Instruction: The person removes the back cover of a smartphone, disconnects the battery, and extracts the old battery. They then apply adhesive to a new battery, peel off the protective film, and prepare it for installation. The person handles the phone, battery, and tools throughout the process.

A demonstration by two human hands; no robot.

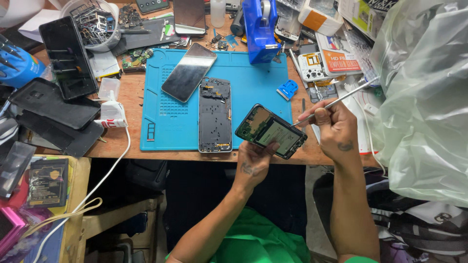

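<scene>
The person's left hand [253,160] comes up from below the counter [127,92] edge and cradles an opened phone [271,131], its back cover off so the green board and the pale battery show; the fingers are curled up around the lower long edge, the grip pressed on the phone's body. The phone is held tilted in the air just over the front right corner of the blue work mat [253,83], not resting on it. The right hand [331,127] sits just beside it, its grip pinching a thin metal tool [336,101] between thumb and forefinger, and the tool's tip touches the upper right end of the phone while its long handle slants up and away to the right. On the mat, just left of the held phone, a bare phone frame [215,116] lies upright, and a dark screen panel [189,71] lies tilted at its upper left, the two almost touching. A small blue plastic pry piece [287,89] rests at the mat's right edge, and a blue stand [260,30] rises at its far edge. Black phone covers [53,109] are stacked at the counter's left, well apart from the hands, and a big clear plastic bag [424,97] bulks on the right.
</scene>
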